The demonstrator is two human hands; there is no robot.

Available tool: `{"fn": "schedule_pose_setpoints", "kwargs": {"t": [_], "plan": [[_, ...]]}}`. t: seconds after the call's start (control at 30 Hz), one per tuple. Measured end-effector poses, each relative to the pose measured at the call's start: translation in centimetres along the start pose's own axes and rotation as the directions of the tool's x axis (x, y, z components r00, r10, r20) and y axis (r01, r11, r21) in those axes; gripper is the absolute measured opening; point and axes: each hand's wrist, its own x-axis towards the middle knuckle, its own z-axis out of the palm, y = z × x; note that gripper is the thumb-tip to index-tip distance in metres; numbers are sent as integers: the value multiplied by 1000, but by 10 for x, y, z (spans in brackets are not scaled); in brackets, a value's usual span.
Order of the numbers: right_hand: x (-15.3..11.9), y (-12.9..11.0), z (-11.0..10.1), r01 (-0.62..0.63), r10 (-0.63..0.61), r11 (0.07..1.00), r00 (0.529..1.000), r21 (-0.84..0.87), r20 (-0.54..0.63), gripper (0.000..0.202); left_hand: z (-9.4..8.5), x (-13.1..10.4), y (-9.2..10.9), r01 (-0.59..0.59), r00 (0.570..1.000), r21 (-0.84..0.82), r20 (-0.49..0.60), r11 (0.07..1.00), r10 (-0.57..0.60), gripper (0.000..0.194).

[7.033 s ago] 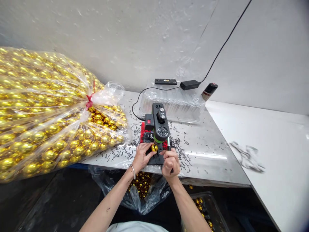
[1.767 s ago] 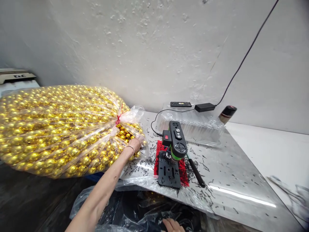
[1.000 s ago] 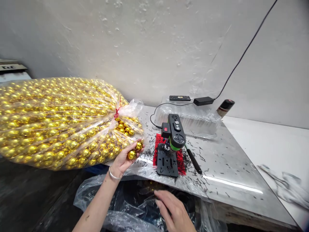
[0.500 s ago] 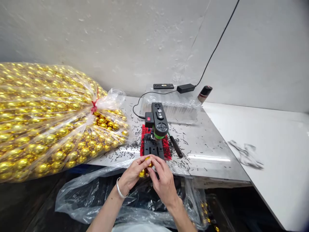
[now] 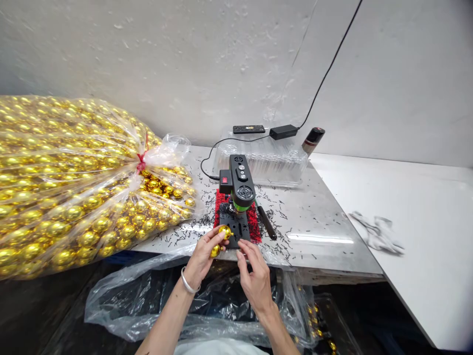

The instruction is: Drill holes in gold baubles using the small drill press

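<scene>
My left hand [image 5: 202,254] is closed around shiny gold balls. One gold ball [image 5: 224,231] sits pinched at the fingertips, in front of the machine's base. Another gold ball [image 5: 215,251] shows lower in the palm; the fingers partly cover it. My right hand [image 5: 254,273] is a little to the right, its thumb and fingertips slightly apart, with nothing visible between them. Just beyond both hands stands a small black bench drill press [image 5: 242,180] with a slotted base plate [image 5: 233,239] and a black-gripped lever [image 5: 266,224] on its right.
A large clear bag of gold balls [image 5: 74,187], tied with red string, fills the left. Dark shavings litter the metal tabletop [image 5: 314,217]. Behind the machine are a clear plastic box [image 5: 262,165], a power adapter [image 5: 284,131] and a can [image 5: 313,140]. An open plastic bag [image 5: 121,315] hangs below my hands.
My right hand has drawn away from the gold balls, down and to the right. My left hand has raised one ball slightly towards the machine's base, and it now shows more fully.
</scene>
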Motion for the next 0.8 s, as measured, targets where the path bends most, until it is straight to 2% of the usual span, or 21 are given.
{"fn": "schedule_pose_setpoints", "kwargs": {"t": [0.13, 0.23, 0.3, 0.43, 0.5, 0.6, 0.73, 0.8], "plan": [[-4, 6, -11, -18, 18, 1000, 1000, 1, 9, 23, 2, 24, 2, -67, 995, 175, -63, 982, 79, 49], [-13, 7, -16, -35, 34, 999, 999, 9, 23, 24, 3, 39, 0, -128, 986, 441, -38, 888, 161, 45], [-21, 7, -19, -43, 43, 999, 998, 4, 36, 24, 5, 45, -1, -175, 976, 629, 11, 757, 217, 41], [-30, 8, -25, -43, 44, 999, 998, -22, 54, 24, 12, 46, 4, -211, 957, 891, 104, 403, 271, 41], [-29, 9, -31, -27, 29, 999, 998, -35, 50, 24, 16, 44, 6, -231, 948, 938, 157, 259, 278, 41], [-17, 11, -43, 27, -27, 998, 1000, -63, 0, 26, 20, 44, 7, -273, 932, 953, 227, 133, 283, 40], [23, 9, -61, 127, -138, 988, 980, -85, -143, 45, 22, 47, 5, -261, 934, 962, 229, 85, 273, 39], [47, 5, -64, 261, -271, 962, 953, -84, -139, 55, 22, 47, 6, -261, 936, 962, 232, 78, 264, 39]]}}
